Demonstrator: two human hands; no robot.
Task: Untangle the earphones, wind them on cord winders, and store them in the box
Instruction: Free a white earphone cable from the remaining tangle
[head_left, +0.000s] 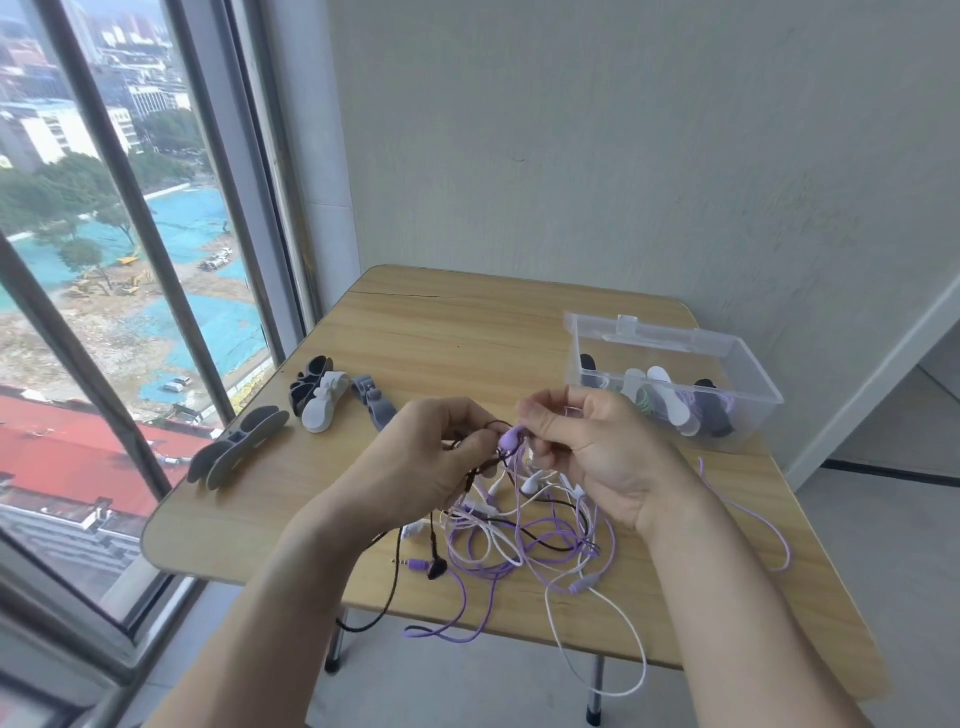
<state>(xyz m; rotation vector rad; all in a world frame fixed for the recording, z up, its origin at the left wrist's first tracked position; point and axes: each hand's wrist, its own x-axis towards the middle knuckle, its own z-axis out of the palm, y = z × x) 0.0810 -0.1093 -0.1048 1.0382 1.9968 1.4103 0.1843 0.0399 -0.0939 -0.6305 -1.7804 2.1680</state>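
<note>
Both grips pinching the tangle: left hand (431, 457) on black cord, right hand (582, 441) on purple earbud (508, 439); some wound sets already in box (748, 374), several winders (317, 395) unused on desk (441, 322).

Your two bare forearms come up from the bottom edge of the view, with no sleeve on either as far as the picture shows. Your left hand (431, 457) and right hand (587, 447) carry no ring, watch or glove. The fingernails look short and unpainted.
</note>
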